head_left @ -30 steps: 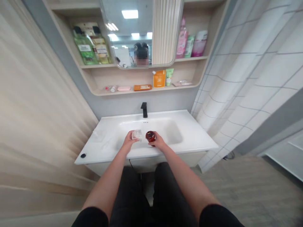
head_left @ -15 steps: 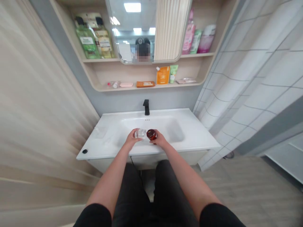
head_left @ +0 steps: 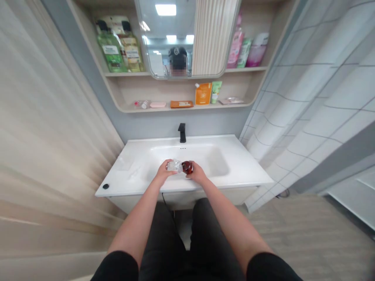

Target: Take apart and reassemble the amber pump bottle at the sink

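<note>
Over the front part of the white sink basin (head_left: 216,160), my left hand (head_left: 164,170) is closed around a clear, transparent cup (head_left: 174,165). My right hand (head_left: 197,172) grips a dark reddish-brown bottle (head_left: 188,168), which is tipped toward the cup. The bottle's mouth is at the right side of the cup, and whether the two touch is too small to tell. Any liquid between them cannot be made out. Behind both hands stands the black faucet (head_left: 182,133).
A round black cap (head_left: 106,186) lies at the counter's front left corner. Above the sink, a wooden shelf unit (head_left: 131,110) holds several bottles, an orange pouch (head_left: 203,94) and small items around a mirror (head_left: 172,31). Curtains hang on both sides.
The brown bottle has tilted to the left, so its top now sits at the cup's side. My left hand and the cup have hardly moved. The camera view has shifted slightly.
</note>
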`<act>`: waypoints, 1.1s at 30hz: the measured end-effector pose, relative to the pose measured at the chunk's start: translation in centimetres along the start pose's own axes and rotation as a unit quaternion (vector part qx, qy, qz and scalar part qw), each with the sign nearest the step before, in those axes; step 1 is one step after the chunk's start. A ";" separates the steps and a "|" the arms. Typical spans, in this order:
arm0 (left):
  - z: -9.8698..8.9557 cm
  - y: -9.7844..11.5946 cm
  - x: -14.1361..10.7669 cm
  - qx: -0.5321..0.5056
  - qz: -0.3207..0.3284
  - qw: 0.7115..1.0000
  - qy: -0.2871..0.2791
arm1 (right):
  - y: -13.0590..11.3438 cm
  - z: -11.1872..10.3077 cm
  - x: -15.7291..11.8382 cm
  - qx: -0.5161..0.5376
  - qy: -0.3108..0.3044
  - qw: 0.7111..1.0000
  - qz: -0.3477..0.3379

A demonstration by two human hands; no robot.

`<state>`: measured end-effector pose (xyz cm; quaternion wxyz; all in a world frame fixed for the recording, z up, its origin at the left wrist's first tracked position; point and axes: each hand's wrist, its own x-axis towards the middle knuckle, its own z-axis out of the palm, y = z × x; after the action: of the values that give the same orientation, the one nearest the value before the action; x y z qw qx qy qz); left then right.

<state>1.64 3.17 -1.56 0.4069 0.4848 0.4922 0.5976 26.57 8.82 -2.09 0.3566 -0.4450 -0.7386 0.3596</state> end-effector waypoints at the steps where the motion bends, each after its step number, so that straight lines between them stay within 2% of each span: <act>1: 0.0 0.0 0.0 -0.003 -0.003 1.000 0.000 | 0.0 0.0 0.0 0.001 -0.003 1.000 -0.002; 15: 0.0 0.5 -0.3 -0.029 -0.012 1.000 -0.001 | -0.1 -0.1 0.0 0.005 -0.004 1.000 0.000; 21: 0.2 0.4 -0.2 -0.029 0.019 0.999 0.019 | 0.2 0.0 0.1 -0.009 -0.011 1.000 -0.015; 27: 0.3 0.4 -0.3 -0.035 0.014 0.999 0.025 | 0.6 0.1 0.2 -0.025 -0.005 1.000 -0.014; 33: 0.1 0.1 -0.1 -0.046 0.014 0.999 0.012 | 0.6 0.2 0.2 -0.022 -0.012 1.000 -0.017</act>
<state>1.73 3.09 -1.49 0.4145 0.4654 0.4620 0.6309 26.62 9.17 -2.68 0.3436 -0.4361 -0.7581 0.3422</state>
